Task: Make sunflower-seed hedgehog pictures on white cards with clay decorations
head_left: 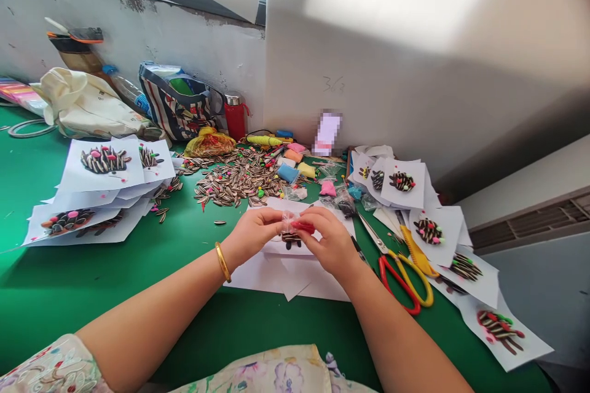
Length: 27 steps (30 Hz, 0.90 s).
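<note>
Right over the sheets of white paper (262,277), both my hands meet close together, near the middle of the green table (46,288). Between the fingers of my right hand (326,238) I pinch a red lump (304,226), thumb on the near side. My left hand (257,228) has its thumb and forefinger pressed together on a clear wrapper (287,221) just beside the lump (whether the two are joined, I cannot tell). Directly below, partly hidden by my hands, a dark, striped figure (291,238) with little black feet shows on the paper. A gold bangle (223,262) circles my left wrist.

Just beyond my right hand lie scissors (401,279) with one red handle and one yellow, their blades pointing away from me, and next to them a yellow cutter (417,250). Past my fingers spreads a heap of striped seeds (235,177), with a blue packet (288,173), a yellow packet (306,170) and a pink lump (327,188) at its right. White cards bearing seed figures are stacked in a left pile (87,182), while others overlap in a right row (452,222). Near the wall stand a red bottle (235,121) and a striped bag (175,104).
</note>
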### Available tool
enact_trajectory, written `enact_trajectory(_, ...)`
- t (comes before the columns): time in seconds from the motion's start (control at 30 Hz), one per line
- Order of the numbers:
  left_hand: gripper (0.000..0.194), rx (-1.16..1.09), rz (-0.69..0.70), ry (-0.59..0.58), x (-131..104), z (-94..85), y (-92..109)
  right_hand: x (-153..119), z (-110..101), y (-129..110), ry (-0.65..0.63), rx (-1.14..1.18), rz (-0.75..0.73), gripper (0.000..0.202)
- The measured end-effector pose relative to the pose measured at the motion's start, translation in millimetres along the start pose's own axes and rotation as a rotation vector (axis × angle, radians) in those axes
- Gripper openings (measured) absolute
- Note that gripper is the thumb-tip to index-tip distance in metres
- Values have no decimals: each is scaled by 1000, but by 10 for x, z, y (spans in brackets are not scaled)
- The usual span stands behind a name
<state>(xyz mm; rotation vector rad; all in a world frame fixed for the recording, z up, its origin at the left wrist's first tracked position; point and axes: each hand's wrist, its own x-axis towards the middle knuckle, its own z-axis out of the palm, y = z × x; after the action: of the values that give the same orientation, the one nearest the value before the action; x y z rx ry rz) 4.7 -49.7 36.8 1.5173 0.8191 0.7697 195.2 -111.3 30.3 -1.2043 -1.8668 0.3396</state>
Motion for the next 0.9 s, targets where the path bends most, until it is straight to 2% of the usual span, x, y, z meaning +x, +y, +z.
enact_trajectory(0.07,20,58,32,-27,-2,5,-2,-11,14,5,16,-15,-5,13)
enact_trajectory(0.23,11,368,182,-25,-25,27,-41,-36,78,-17,14,-37,-29,13)
enact_trajectory(0.4,13,552,268,-18,-48,32,-70,-63,121,-47,1,3,84,13)
enact_trajectory(0.67,12,633,400,122,-45,3,-145,-15,69,-2,68,60,12,16)
enact_trajectory(0.9,14,676,432,46,-47,40,-149,-25,119,-56,22,106,47,14)
